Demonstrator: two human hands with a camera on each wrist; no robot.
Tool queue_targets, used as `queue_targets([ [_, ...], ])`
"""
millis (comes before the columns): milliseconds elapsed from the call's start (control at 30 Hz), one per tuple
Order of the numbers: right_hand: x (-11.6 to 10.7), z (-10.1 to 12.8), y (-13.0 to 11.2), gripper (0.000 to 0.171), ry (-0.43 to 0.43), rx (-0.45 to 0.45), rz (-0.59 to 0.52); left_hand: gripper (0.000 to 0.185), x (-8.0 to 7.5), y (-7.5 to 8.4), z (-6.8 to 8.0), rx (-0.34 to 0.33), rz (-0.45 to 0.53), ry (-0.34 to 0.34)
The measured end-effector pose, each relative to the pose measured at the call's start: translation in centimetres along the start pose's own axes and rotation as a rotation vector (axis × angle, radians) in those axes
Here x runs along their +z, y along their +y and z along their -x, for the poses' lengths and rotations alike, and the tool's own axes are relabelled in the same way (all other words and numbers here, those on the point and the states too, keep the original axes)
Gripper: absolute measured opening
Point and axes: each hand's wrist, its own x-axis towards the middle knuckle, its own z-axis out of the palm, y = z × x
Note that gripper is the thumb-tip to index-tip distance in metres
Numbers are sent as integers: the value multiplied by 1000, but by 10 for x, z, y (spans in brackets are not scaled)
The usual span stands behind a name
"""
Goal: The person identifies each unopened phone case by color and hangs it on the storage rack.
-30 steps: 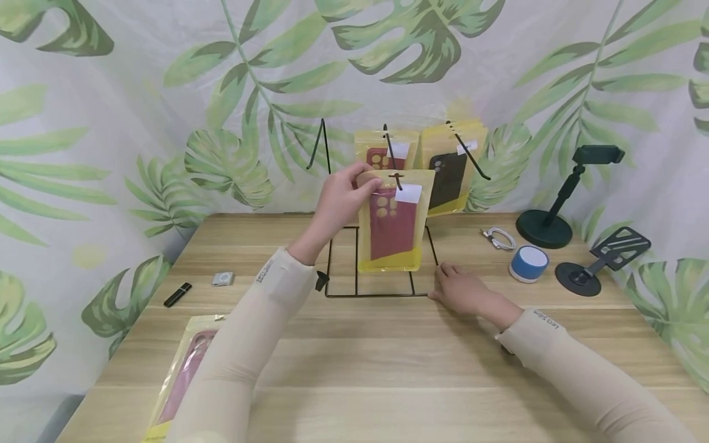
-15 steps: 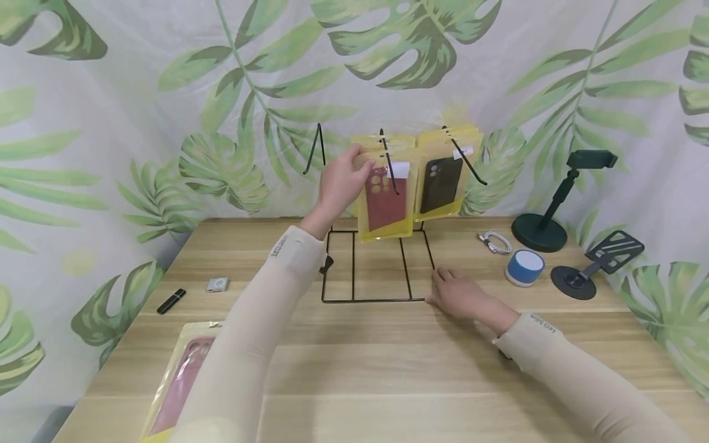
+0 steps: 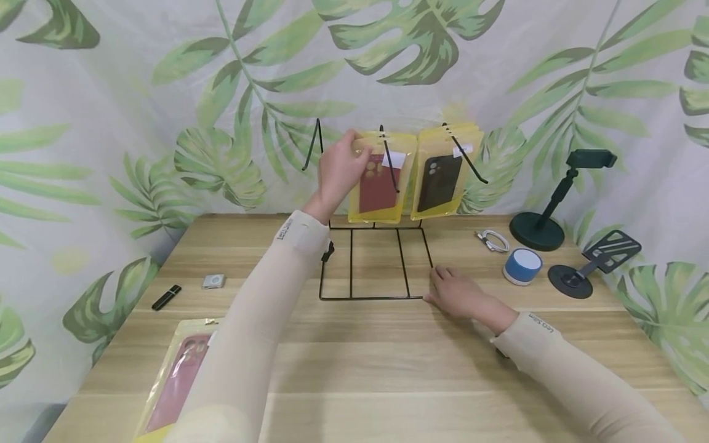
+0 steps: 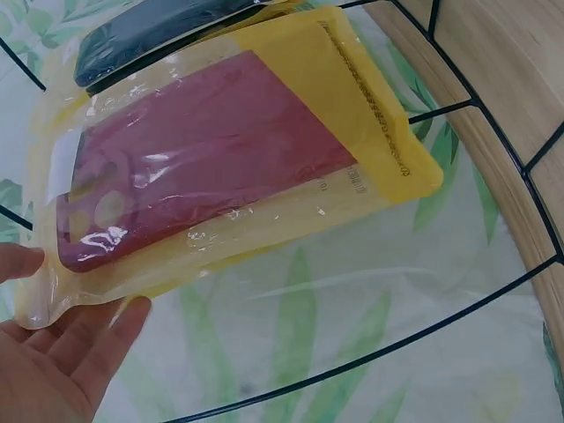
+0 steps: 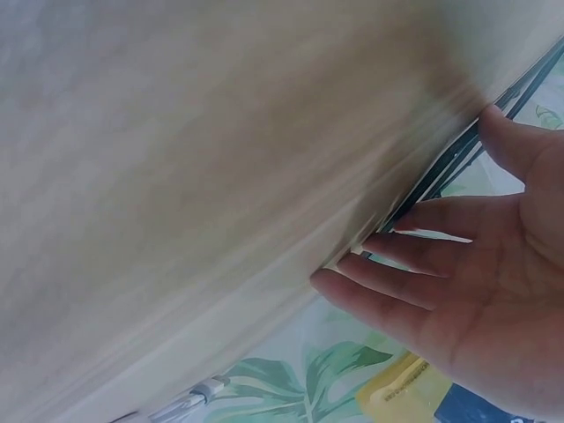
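Note:
My left hand (image 3: 342, 167) pinches the upper left corner of a clear-and-yellow pouch holding a dark red phone case (image 3: 379, 192). In the left wrist view the thumb and fingers lie on either side of the pouch (image 4: 220, 167). This pouch hangs on the middle hook of a black wire display rack (image 3: 365, 299), against others behind it. Several more pouches hang on the right hook, the front one with a black phone case (image 3: 440, 184). My right hand (image 3: 460, 294) rests at the rack base's front right corner, its fingers extended and touching the wire and the tabletop.
The rack's left hook (image 3: 314, 144) is bare. A pouch with a pink phone case (image 3: 180, 375) lies at front left, partly under my sleeve. A black stick (image 3: 166, 297) and small silver device (image 3: 213, 281) lie left. A cable (image 3: 495, 240), blue speaker (image 3: 522, 266) and phone stands (image 3: 537, 231) occupy the right.
My left hand has slid the pouch with the red case back along the middle hook, away from me, up to the pouches behind. My right hand stays at the rack's corner.

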Motion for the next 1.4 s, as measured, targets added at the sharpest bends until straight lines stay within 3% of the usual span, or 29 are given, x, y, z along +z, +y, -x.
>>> queue_targets([
  [200, 2, 0, 0, 68, 3, -5, -8, 52, -8, -1, 24, -25, -54, -2],
  [333, 3, -2, 1, 68, -6, 0, -12, 65, -17, -3, 48, 19, -83, -3],
  [600, 7, -1, 2, 69, -3, -3, -29, 61, -55, -22, 126, 266, -219, -178],
  [700, 7, -1, 4, 69, -1, 2, -29, 55, -71, -38, 154, 379, -244, -163],
  [800, 5, -2, 6, 70, 0, 3, -21, 53, -86, -55, 180, 508, -268, -105],
  [900, 3, -3, 7, 69, 9, 1, -16, 53, -100, -69, 201, 587, -289, -58],
  [1100, 1, -4, 6, 68, 20, -4, -24, 42, -119, -89, 234, 561, -275, -79],
  [1233, 1, -4, 5, 68, 23, -4, -26, 47, -125, -100, 250, 523, -287, -100],
  [1400, 2, -6, 2, 67, 18, -8, -16, 42, -132, -113, 267, 373, -346, -204],
])
